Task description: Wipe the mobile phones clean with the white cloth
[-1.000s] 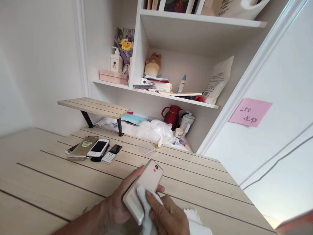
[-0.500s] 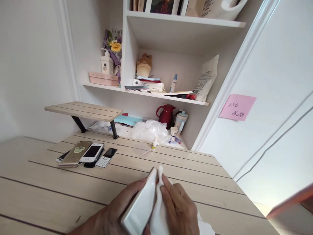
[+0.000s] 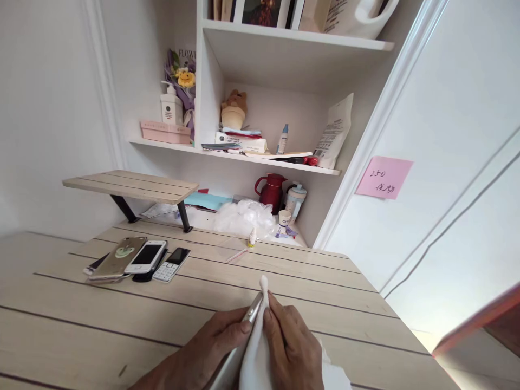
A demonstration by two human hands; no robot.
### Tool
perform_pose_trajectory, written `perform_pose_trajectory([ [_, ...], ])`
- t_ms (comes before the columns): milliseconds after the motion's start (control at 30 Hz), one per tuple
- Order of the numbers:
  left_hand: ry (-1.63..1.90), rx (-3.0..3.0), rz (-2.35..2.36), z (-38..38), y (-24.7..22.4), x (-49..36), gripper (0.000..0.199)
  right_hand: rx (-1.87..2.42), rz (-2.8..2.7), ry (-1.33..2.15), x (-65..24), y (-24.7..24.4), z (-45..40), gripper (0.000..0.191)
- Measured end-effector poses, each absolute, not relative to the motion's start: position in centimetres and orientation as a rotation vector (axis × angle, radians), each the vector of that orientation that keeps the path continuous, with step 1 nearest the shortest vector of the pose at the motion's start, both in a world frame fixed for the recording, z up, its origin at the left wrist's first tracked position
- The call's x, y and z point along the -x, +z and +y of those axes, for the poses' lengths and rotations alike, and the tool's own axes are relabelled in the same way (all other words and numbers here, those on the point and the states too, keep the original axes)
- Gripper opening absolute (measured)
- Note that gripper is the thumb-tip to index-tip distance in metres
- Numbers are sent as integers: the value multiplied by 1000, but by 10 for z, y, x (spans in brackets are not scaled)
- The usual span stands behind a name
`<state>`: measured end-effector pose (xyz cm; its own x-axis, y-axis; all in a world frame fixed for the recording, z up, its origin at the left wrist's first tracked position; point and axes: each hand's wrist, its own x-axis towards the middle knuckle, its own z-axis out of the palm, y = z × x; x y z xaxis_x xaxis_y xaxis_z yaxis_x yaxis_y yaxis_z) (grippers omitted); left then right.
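My left hand (image 3: 205, 346) is closed around a silver-white smartphone (image 3: 231, 365), its thumb lying along the narrow edge where small buttons show. The phone is tilted up nearly on its side, so its broad faces are mostly hidden. A white cloth (image 3: 255, 360) is pinched in my right hand (image 3: 292, 344) and pressed against the phone's right side near its top. One tip of the cloth pokes up above my fingers, and more of it hangs out beyond my right wrist.
Several phones lie at the table's left, among them a white touchscreen phone (image 3: 147, 257) and a keypad phone (image 3: 171, 265). A small dropper bottle (image 3: 252, 237) stands farther back. Behind are a wooden riser (image 3: 134, 184), crumpled clear plastic (image 3: 244, 216), a red jug (image 3: 271, 190) and shelves.
The phone has turned in my left hand, from showing its glossy face to showing its buttoned edge. My left thumb now lies on that edge. The cloth stays in my right hand.
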<state>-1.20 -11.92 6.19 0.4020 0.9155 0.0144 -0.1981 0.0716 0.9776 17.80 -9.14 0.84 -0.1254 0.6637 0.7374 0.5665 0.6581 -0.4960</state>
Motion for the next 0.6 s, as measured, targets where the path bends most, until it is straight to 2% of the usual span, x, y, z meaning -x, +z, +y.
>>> perform_pose_trajectory([
  [233,1002,-1095,878,-121,57,13,45,1114,-1722,251,-175,10,-91,30],
  [433,1045,-1165,790,-124,64,12,32,1030,-1712,213,-171,9,-94,33],
  [600,1117,-1043,993,-122,49,18,47,1077,-1754,112,-170,10,-91,24],
])
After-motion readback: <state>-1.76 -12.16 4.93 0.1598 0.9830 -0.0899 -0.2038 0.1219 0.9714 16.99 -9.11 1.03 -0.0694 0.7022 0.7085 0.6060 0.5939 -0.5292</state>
